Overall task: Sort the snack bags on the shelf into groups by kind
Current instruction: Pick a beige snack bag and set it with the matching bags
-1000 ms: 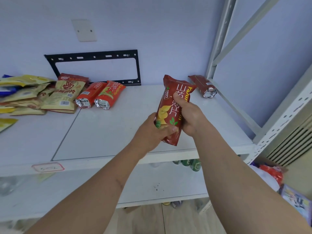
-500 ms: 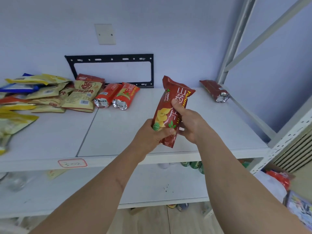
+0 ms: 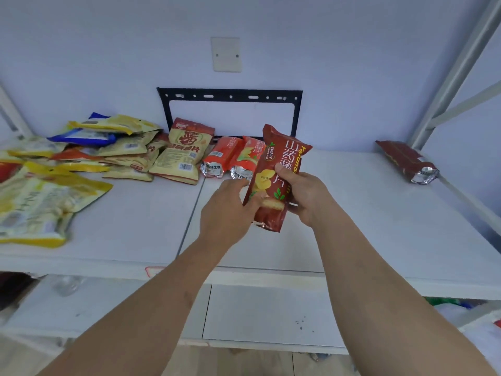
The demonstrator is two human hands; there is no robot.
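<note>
I hold a dark red crisps bag [image 3: 276,169] upright above the white shelf [image 3: 352,213]. My right hand [image 3: 303,194] grips its middle from the right, thumb across the front. My left hand [image 3: 230,210] holds the bag's lower left edge with thumb and fingers. Two orange-red bags [image 3: 230,156] lie side by side just behind my left hand. A second dark red bag [image 3: 406,160] lies at the shelf's far right. A tan and red bag [image 3: 181,153] leans on a heap of yellow bags [image 3: 113,142] at the left.
A large yellow bag [image 3: 40,204] lies at the shelf's front left. A black metal bracket [image 3: 230,95] is fixed to the wall behind. The rack's upright post [image 3: 455,69] stands at the right. A lower shelf [image 3: 257,313] runs beneath.
The view has swung left, bringing more of the left heap into sight. The held bag has shifted left toward the orange-red bags, and my left hand's grip has loosened to its lower edge.
</note>
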